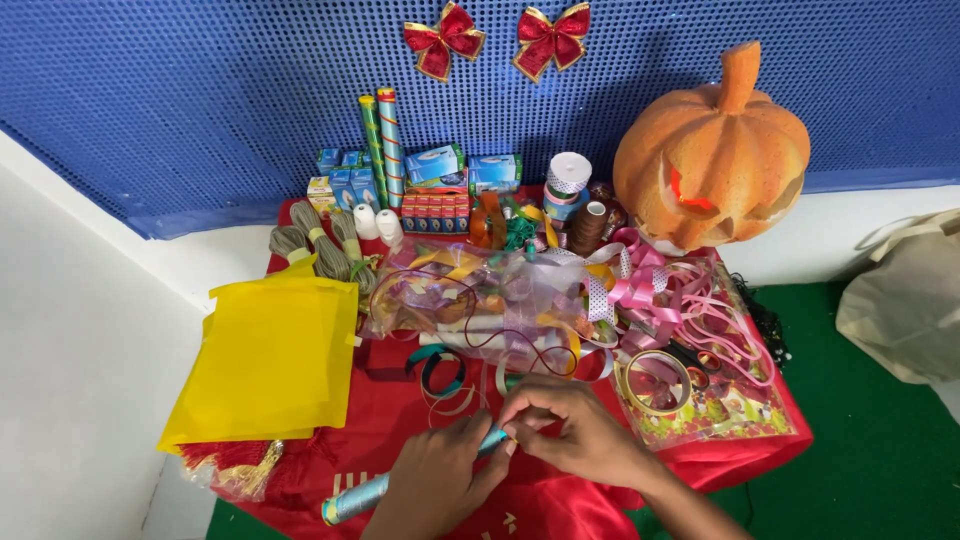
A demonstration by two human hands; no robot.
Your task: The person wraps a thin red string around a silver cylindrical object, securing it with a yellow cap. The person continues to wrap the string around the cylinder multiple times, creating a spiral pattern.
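Head view, left to right: a slim light-blue metallic roll (360,497) lies slantwise on the red tablecloth (400,410), gripped near its upper end by the left hand (435,480). The right hand (575,430) meets it there, fingertips pinched at the roll's tip. Picking loose the edge likely needs steady support and small nail movements. Its foil looks shiny and tightly wound.

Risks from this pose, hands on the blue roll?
1. The light blue foil roll sticks out toward the table's near edge; it might roll off if the left hand lets go.
2. The right hand works just beside loose ribbon loops and a tape ring; a sleeve or wrist could snag them.
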